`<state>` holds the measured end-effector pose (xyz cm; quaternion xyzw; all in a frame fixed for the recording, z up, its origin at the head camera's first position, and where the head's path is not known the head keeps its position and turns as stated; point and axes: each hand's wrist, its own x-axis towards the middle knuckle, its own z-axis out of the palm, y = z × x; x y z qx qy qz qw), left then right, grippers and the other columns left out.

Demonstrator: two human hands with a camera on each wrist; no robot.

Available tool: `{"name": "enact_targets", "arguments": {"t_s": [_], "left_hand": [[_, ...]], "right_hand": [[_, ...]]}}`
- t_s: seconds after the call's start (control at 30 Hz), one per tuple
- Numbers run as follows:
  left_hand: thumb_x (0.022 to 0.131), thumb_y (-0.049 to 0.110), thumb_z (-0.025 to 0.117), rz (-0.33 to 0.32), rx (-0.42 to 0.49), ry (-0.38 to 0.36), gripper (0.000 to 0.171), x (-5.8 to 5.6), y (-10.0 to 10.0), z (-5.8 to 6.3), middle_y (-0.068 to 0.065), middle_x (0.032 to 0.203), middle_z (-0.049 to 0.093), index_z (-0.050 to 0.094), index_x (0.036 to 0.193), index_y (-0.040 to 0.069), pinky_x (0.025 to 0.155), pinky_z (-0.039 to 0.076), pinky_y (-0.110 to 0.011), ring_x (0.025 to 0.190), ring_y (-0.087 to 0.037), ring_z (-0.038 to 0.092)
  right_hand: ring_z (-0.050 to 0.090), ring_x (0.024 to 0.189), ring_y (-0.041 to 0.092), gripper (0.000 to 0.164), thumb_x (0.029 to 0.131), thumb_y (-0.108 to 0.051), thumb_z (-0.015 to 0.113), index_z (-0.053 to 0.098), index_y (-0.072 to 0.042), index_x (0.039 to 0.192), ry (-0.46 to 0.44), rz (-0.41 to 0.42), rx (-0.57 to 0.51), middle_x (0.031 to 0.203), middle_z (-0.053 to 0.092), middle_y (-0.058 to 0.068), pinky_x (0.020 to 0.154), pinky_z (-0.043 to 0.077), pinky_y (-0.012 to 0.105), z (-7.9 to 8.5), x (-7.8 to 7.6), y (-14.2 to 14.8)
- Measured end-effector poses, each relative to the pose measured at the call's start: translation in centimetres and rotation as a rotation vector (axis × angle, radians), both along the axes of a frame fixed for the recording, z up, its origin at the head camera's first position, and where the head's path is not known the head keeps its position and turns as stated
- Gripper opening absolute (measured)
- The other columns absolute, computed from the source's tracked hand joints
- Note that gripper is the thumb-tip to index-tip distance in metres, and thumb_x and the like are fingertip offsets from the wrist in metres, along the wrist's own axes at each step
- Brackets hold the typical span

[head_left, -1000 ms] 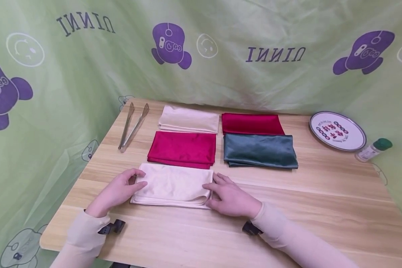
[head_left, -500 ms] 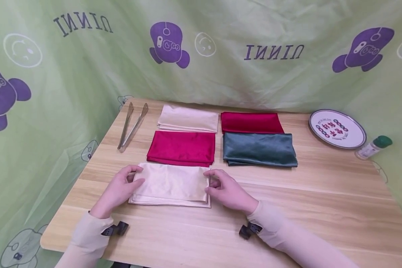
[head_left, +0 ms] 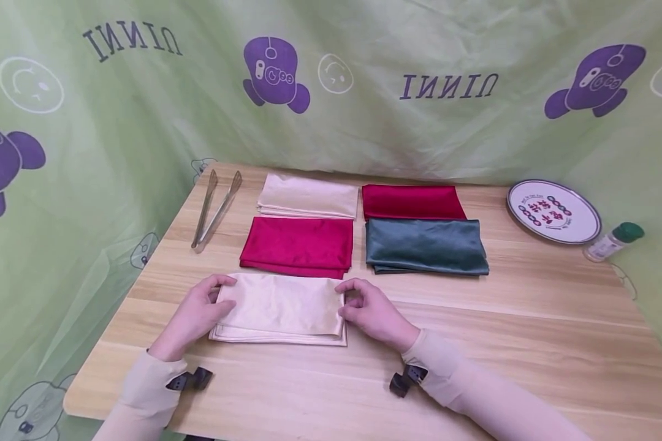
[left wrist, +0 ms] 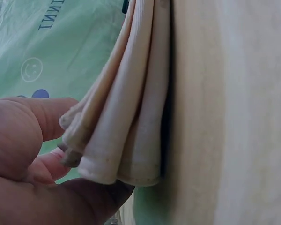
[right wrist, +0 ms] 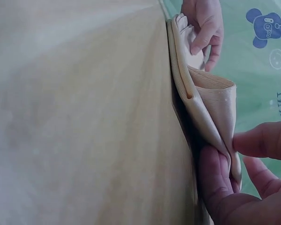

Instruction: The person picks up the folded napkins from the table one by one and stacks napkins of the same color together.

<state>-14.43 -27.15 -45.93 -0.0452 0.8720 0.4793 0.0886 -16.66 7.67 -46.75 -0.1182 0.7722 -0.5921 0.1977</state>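
A folded cream satin cloth [head_left: 284, 303] lies on the near part of the wooden table, its upper layer set back from the layers below. At its left edge my left hand [head_left: 195, 315] holds the folds between thumb and fingers; the left wrist view shows the stacked layers [left wrist: 117, 117]. My right hand [head_left: 379, 315] pinches the right edge, thumb on top and other fingers partly hidden under the fabric [right wrist: 215, 105]. Just behind lies a folded crimson cloth [head_left: 296, 243].
Farther back are another folded cream cloth [head_left: 309, 196], a dark red cloth [head_left: 414, 202] and a dark green cloth [head_left: 426, 246]. Metal tongs [head_left: 215, 211] lie at the back left. A printed plate [head_left: 554, 211] and a green-capped bottle [head_left: 612, 242] stand at the right, before a green curtain [head_left: 358, 141].
The right hand's spread fingers have drawn together into a pinch on the right edge. The cloth's front right corner, curled up earlier, now lies straighter. The left hand stays at the left edge.
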Motion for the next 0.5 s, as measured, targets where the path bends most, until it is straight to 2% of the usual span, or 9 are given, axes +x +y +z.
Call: {"name": "enact_targets", "arguments": {"t_s": [0.13, 0.3, 0.4, 0.5], "left_hand": [[0.089, 0.007, 0.067, 0.004, 0.009, -0.013, 0.039, -0.2, 0.2, 0.4, -0.023, 0.134, 0.05, 0.056, 0.127, 0.006, 0.073, 0.05, -0.03, 0.101, -0.029, 0.059], [0.09, 0.006, 0.067, 0.001, 0.061, -0.004, 0.04, -0.2, 0.6, 1.5, -0.02, 0.114, 0.057, 0.054, 0.128, 0.007, 0.061, 0.048, -0.029, 0.078, -0.019, 0.057], [0.09, 0.003, 0.067, -0.008, 0.097, 0.015, 0.041, -0.2, 0.9, 2.5, -0.019, 0.108, 0.056, 0.053, 0.128, 0.006, 0.061, 0.049, -0.028, 0.075, -0.016, 0.056], [0.09, 0.002, 0.066, -0.017, 0.096, 0.043, 0.041, -0.3, 1.1, 3.6, -0.019, 0.111, 0.055, 0.053, 0.128, 0.005, 0.062, 0.05, -0.027, 0.078, -0.017, 0.057]], "right_hand": [[0.062, 0.078, 0.018, 0.035, 0.086, 0.005, 0.066, 0.057, -0.001, 0.119, -0.032, -0.013, -0.016, 0.101, 0.064, 0.015, 0.063, 0.047, 0.025, 0.2, -0.1, 0.3], [0.062, 0.078, 0.02, 0.035, 0.086, 0.006, 0.065, 0.057, -0.003, 0.119, -0.042, -0.019, -0.055, 0.086, 0.067, 0.014, 0.06, 0.045, 0.025, 1.1, -0.2, 0.7], [0.062, 0.078, 0.02, 0.035, 0.086, 0.005, 0.066, 0.057, -0.005, 0.119, -0.033, -0.019, -0.069, 0.082, 0.067, 0.012, 0.06, 0.044, 0.025, 1.8, -0.5, 0.9], [0.063, 0.08, 0.021, 0.035, 0.087, 0.003, 0.067, 0.057, -0.004, 0.12, -0.004, -0.013, -0.07, 0.084, 0.067, 0.013, 0.064, 0.047, 0.026, 2.5, -0.8, 1.2]]}}
